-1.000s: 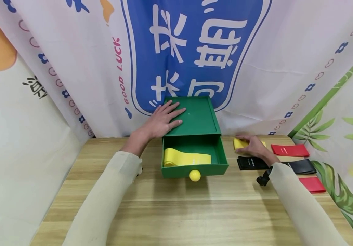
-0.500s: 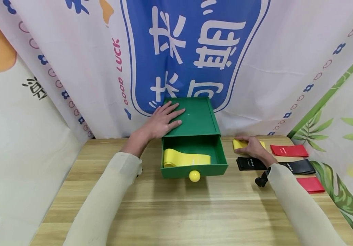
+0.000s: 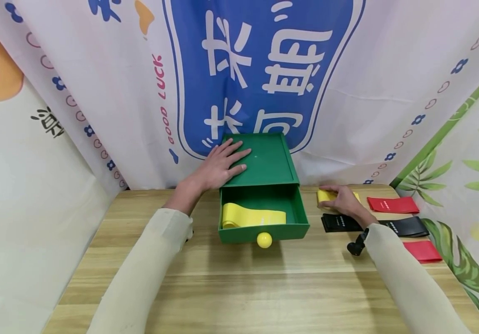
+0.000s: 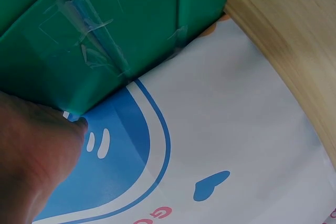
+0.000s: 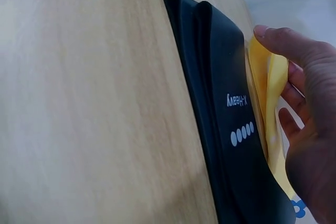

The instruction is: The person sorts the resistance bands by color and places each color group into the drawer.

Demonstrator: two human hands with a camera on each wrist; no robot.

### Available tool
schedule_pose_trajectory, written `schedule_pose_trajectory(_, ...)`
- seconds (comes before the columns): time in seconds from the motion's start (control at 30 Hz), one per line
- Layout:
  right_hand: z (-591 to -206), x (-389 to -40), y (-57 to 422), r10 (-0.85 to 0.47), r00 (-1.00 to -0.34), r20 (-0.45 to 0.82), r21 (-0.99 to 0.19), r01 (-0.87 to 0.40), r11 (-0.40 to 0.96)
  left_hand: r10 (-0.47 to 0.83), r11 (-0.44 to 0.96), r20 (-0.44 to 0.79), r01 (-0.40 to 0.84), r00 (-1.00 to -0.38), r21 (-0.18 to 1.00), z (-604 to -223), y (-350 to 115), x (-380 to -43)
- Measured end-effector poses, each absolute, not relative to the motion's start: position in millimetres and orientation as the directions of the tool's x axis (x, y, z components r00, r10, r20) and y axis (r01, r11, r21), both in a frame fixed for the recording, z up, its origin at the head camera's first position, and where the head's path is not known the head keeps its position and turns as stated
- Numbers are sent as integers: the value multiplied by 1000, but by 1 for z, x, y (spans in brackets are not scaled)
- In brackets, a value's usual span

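Note:
My left hand (image 3: 216,168) rests with spread fingers on the top of a green box (image 3: 268,160). The box's drawer (image 3: 239,235) is pulled out, with a yellow knob (image 3: 264,240) on its front. Inside lies a folded yellow resistance band (image 3: 258,216). To the right, my right hand (image 3: 345,200) pinches another yellow resistance band (image 5: 275,80) between thumb and fingers, low at the table's back edge. Right in front of that lies a black folded band (image 5: 231,93) marked X-Heavy. The left wrist view shows the box's side and part of my hand (image 4: 37,156).
A red band (image 3: 394,204), a second black band (image 3: 408,227) and another red band (image 3: 424,251) lie farther right on the wooden table (image 3: 239,297). A printed curtain (image 3: 339,139) hangs close behind the box.
Almost nothing differs. Both hands, the box and the bands keep their places; only the head view shifts slightly.

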State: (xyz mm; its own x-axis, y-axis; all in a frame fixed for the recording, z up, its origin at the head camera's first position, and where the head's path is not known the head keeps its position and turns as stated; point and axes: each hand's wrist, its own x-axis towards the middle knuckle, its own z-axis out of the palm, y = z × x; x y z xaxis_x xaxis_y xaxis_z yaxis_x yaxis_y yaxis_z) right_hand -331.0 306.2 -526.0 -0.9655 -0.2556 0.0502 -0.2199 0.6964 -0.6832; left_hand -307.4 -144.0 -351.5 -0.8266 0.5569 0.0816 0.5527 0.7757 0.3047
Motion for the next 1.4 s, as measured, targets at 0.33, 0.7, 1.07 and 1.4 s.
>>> schedule_pose_trajectory(0.33, -516, -324, 314, -242, -970, -6, -740, -159, 653, 559, 772, 90, 557, -824, 305, -351, -144, -307)
schedule_pose_trajectory(0.7, -504, -320, 315, -226, -972, 65, -780, -191, 595, 558, 775, 91, 557, -825, 299, -351, -145, -308)
schedule_pose_trajectory(1.07, -502, -314, 318, -213, -975, 66, -780, -184, 598, 561, 773, 89, 559, -823, 299, -352, -144, -309)
schedule_pose_trajectory(1.4, -488, -309, 320, -218, -970, 106, -779, -217, 588, 559, 770, 95, 558, -824, 308, -352, -143, -307)
